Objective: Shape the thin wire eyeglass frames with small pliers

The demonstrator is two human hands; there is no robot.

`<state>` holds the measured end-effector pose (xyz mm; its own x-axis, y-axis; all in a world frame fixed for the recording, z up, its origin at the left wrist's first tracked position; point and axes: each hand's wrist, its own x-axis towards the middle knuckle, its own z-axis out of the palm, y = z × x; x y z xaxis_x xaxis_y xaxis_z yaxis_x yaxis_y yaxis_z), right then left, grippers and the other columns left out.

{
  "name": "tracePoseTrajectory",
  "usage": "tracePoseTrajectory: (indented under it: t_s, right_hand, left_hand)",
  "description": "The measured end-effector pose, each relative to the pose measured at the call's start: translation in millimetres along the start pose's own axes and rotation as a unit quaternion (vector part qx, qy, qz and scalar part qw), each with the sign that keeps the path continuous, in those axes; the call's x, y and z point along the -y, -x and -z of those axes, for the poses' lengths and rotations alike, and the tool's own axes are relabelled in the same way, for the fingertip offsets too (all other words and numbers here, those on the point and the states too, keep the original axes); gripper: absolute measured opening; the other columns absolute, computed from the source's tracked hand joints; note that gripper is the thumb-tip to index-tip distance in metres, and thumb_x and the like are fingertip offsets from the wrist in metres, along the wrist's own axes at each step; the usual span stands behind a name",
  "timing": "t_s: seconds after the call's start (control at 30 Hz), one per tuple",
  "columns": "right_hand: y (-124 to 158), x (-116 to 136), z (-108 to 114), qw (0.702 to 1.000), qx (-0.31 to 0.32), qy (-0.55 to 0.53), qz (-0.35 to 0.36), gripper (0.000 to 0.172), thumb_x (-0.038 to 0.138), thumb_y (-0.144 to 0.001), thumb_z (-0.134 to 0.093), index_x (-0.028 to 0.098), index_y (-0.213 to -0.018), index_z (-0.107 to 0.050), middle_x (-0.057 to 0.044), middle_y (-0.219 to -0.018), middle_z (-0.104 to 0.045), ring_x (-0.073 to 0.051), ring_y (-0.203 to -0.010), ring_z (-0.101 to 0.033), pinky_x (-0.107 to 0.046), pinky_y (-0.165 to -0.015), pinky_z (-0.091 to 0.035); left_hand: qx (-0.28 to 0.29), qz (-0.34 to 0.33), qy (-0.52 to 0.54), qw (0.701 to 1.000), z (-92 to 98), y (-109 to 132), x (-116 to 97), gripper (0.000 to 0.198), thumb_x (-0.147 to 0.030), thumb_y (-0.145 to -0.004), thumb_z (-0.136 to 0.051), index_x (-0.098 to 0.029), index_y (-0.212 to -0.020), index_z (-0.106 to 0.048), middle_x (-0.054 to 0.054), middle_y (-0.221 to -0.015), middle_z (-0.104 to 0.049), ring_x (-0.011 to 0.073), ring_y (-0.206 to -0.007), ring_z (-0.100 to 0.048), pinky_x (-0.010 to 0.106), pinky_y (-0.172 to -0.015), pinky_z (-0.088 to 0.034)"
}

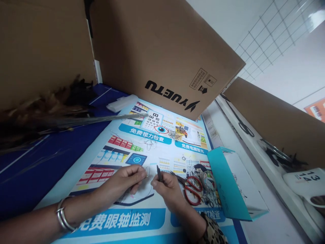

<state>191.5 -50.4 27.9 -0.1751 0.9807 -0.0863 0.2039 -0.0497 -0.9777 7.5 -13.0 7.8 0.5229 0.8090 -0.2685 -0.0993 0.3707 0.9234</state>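
Note:
My left hand (133, 178) is closed in a pinch near the middle of the poster-covered table. Between thumb and forefinger it holds a thin looped strand (149, 170), too fine to make out fully. Just to its right, my right hand (167, 189) is wrapped round a slim dark pointed tool (159, 173) that looks like tweezers, its tip pointing up. The two hands are apart by a small gap. Beside the right hand lie red-handled scissors (194, 190), a roll of clear tape (208, 181) and several small dark rings (210, 200).
An open teal box (232, 189) stands at right. A large cardboard box (157, 51) walls off the back. Leftward, a bundle of long thin strands (111, 118) reaches over the poster (142, 217) from dark and brown feather-like tufts (50, 106). A white container (306, 184) sits far right.

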Motion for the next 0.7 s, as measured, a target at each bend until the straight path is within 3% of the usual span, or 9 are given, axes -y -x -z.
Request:
tracePoseTrajectory:
  t_s: [0.17,0.3,0.47,0.7]
  right_hand:
    - [1,1,-4,0.999,-0.039,0.002,0.004,0.016,0.029,-0.08,-0.058,0.016,-0.072,-0.057,0.003,-0.063,-0.048,-0.011,-0.061,-0.042,-0.023,-0.059,-0.036]
    - [6,2,-10,0.99,-0.085,0.108,0.041,0.015,0.031,-0.079,-0.06,0.017,-0.075,-0.056,0.002,-0.069,-0.051,-0.012,-0.065,-0.046,-0.024,-0.062,-0.037]
    - [7,-5,-24,0.944,-0.164,0.257,0.124,0.039,0.048,-0.065,-0.073,0.018,-0.072,-0.048,0.0,-0.072,-0.049,-0.015,-0.069,-0.046,-0.026,-0.061,-0.037]
    - [3,-14,-37,0.894,-0.212,0.332,0.213,0.048,0.064,-0.071,-0.06,0.019,-0.076,-0.044,-0.001,-0.071,-0.047,-0.016,-0.067,-0.045,-0.027,-0.059,-0.037]
  left_hand:
    - [-0.02,-0.006,0.029,0.999,-0.6,2,-2,0.033,-0.045,-0.085,-0.053,-0.019,-0.064,-0.05,-0.005,-0.045,-0.05,0.0096,-0.045,-0.038,0.021,-0.047,-0.028]
    - [-0.065,-0.007,0.068,0.996,-1.0,6,-9,0.03,-0.043,-0.085,-0.054,-0.019,-0.069,-0.052,-0.005,-0.05,-0.052,0.009,-0.046,-0.041,0.02,-0.046,-0.03]
    - [-0.101,-0.04,0.082,0.991,-2.4,6,-15,0.025,-0.041,-0.085,-0.056,-0.019,-0.073,-0.056,-0.004,-0.055,-0.054,0.01,-0.051,-0.046,0.021,-0.051,-0.037]
    - [-0.137,-0.059,0.078,0.986,-11.5,12,-17,0.03,-0.042,-0.084,-0.056,-0.018,-0.067,-0.054,-0.003,-0.055,-0.053,0.0103,-0.051,-0.045,0.021,-0.049,-0.037]
